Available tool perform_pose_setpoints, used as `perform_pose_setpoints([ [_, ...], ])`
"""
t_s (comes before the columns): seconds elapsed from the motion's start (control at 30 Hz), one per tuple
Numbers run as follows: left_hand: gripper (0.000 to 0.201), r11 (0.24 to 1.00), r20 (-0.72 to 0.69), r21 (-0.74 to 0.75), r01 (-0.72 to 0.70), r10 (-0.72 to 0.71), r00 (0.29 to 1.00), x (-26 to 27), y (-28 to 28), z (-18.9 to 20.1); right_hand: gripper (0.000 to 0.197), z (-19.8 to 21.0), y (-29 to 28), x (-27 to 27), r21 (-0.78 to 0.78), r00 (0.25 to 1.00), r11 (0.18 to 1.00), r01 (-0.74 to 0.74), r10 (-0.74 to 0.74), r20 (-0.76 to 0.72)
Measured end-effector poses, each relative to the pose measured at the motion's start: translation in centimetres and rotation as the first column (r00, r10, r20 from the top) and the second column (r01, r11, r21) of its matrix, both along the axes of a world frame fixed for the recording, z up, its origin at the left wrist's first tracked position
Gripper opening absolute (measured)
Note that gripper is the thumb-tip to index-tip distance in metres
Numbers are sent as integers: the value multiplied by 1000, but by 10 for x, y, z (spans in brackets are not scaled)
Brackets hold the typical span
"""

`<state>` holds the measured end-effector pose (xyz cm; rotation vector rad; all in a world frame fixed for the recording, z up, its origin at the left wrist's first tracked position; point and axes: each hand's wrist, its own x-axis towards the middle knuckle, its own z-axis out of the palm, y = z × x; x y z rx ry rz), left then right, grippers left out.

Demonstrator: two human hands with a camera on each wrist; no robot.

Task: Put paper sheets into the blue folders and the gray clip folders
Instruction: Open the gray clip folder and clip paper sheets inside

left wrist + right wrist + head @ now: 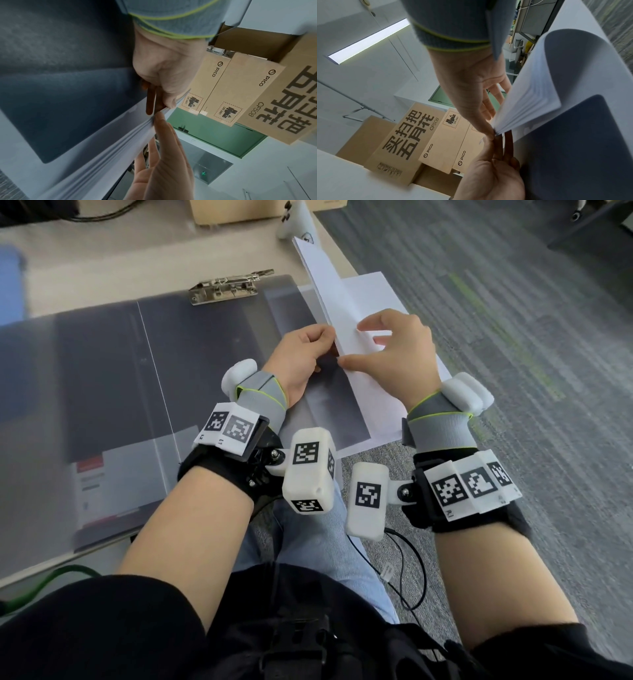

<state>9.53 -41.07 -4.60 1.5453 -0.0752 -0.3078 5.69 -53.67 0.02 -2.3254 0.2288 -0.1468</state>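
We count two hands, the left hand (301,356) and the right hand (397,347), each with one strapped wrist camera, and between them one stack of paper sheets (337,313) whose sheets are too many and too close to number. One gray clip folder (147,364) lies open on the one table (85,268), bearing one metal clip (228,287), with one white controller (297,220) beyond. From the left wrist we count two PICO boxes (240,88) and one larger cardboard box (295,97).
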Motion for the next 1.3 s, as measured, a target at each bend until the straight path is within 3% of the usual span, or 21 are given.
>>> perform_pose_setpoints([
  [0.53, 38, 996, -45, 19, -82, 83, 996, -4, -14, 5, 41, -1, -13, -2, 111, 999, 994, 4, -7, 31],
  [0.7, 36, 992, -55, 82, -91, 96, 994, -2, -18, 3, 50, 3, -29, -1, -91, 996, 992, 86, -83, 45],
  [0.8, 34, 995, -68, 70, -68, 73, 995, -3, -15, 6, 68, 4, -26, -5, -263, 1000, 965, 4, 0, 13],
  [0.9, 32, 998, -88, 47, -34, 38, 995, -3, -13, 10, 79, 2, -14, -13, -284, 991, 954, -100, 70, -112],
  [1.1, 28, 997, -104, -32, 67, -70, 992, -6, -11, 22, 53, -1, 1, -14, -392, 958, 920, 26, -135, -253],
  [1.2, 24, 994, -140, -22, 108, -110, 984, -6, -1, 21, 42, 8, -2, -14, -391, 958, 910, 136, -222, -183],
  [1.3, 20, 995, -150, -83, 54, -66, 986, -3, 12, 18, 38, 21, -2, -14, -382, 951, 898, 219, -283, -120],
])
